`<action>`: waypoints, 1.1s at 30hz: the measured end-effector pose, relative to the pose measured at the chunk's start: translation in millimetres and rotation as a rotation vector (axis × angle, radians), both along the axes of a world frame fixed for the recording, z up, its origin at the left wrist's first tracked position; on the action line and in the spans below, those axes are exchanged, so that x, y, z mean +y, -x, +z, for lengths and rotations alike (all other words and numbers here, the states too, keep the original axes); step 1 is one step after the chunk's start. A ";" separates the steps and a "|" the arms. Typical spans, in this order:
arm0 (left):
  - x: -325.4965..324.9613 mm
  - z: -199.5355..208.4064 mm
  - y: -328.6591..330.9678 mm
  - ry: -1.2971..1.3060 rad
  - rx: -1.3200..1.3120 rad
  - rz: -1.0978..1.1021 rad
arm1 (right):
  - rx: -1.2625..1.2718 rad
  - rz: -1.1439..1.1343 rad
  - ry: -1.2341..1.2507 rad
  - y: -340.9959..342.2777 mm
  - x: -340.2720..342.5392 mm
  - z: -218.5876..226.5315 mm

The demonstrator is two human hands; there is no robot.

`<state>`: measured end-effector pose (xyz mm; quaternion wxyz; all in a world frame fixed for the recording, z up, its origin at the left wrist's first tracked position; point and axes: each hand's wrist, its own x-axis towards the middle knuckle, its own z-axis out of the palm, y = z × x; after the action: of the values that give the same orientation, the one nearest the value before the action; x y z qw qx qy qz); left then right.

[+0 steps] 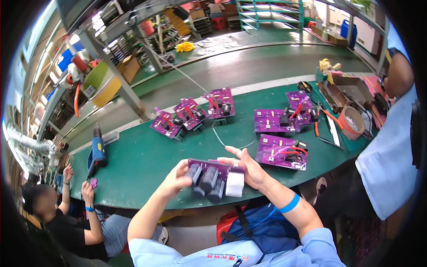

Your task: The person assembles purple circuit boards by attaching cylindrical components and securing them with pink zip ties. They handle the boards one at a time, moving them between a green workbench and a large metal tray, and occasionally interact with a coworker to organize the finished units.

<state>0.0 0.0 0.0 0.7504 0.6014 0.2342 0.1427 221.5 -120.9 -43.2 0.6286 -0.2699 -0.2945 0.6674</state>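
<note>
A purple circuit board (238, 165) is held above the near edge of the green bench, tilted so that its large dark cylindrical capacitors (208, 179) and a white block-shaped part (235, 184) face me. At the board's left end, my left hand (176, 179) is closed on it. My right hand (251, 170) is at the right end, its palm side against the board and its fingers reaching behind the top edge, partly hidden. Just beyond lies another purple board (281, 152) with red and pink wires. A thin pale cable (217, 133) runs across the bench behind my hands.
More purple boards (221, 103) stand on the bench (133, 164). A blue heat gun (98, 147) lies left, near a seated person (62, 218) holding a small purple piece. Cutters (331, 120), tweezers and a parts bowl (351, 122) sit right, beside a standing person's blue sleeve.
</note>
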 end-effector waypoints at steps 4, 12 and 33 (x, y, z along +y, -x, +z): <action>-44.2 24.2 5.6 -0.885 -0.050 -0.178 | -0.192 0.101 -0.245 -10.6 -20.0 7.0; -67.7 23.2 -17.8 -1.560 -0.257 -0.270 | -1.416 -0.310 -0.694 -11.8 -67.1 46.5; -6.0 30.7 -138.7 -1.283 -0.096 -0.153 | -2.011 -0.615 -0.552 0.5 -86.7 32.3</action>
<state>138.7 -6.0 30.7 0.2598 0.9383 0.0249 0.2271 221.0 -207.6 -10.9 0.2790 -0.6043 -0.7341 -0.1342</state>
